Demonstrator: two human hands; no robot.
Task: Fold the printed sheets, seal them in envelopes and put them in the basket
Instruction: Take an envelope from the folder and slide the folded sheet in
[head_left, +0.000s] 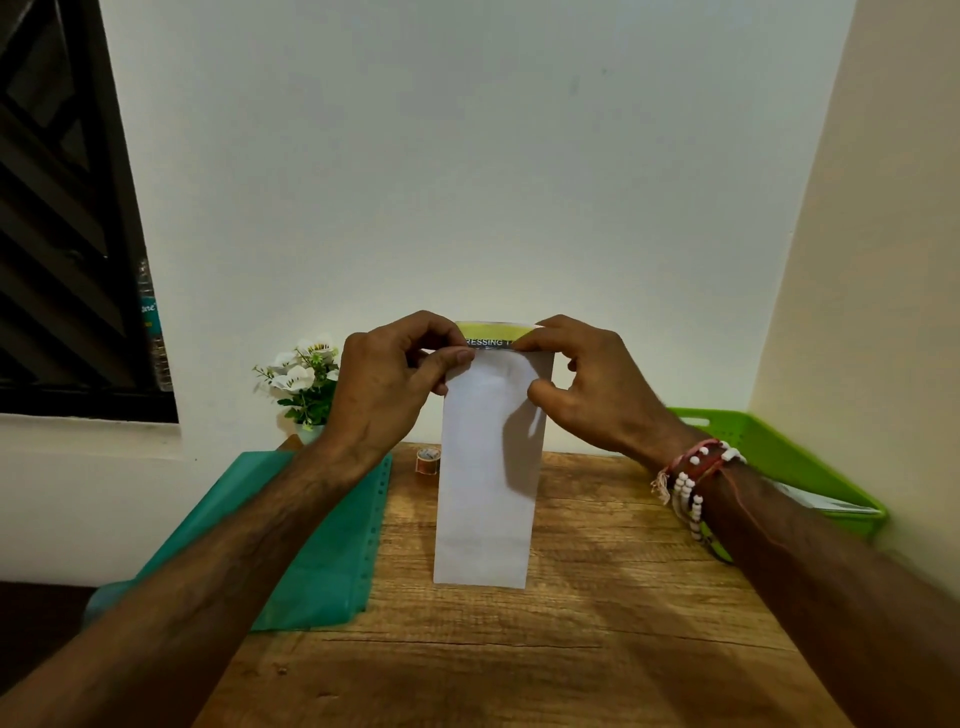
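Surface: wooden table (571, 649), plain wood showing along its near edge.
Grip: my left hand (387, 387) and right hand (592, 384) each pinch a top corner of one white envelope (485, 493), upright over the table's middle.
Sheet: one printed sheet (493, 330) pokes out on top; "RESSING" is readable.
Right edge: one green basket (779, 447).
Left edge: teal sleeves (322, 561).
Far edge: one tape roll (428, 460).

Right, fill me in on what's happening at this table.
A person holds a white envelope upright over the wooden table, the left hand and right hand both pinching its top end. A printed sheet sticks out of the opening, so it is not sealed yet. The green basket sits at the right; a green folder lies at the left.
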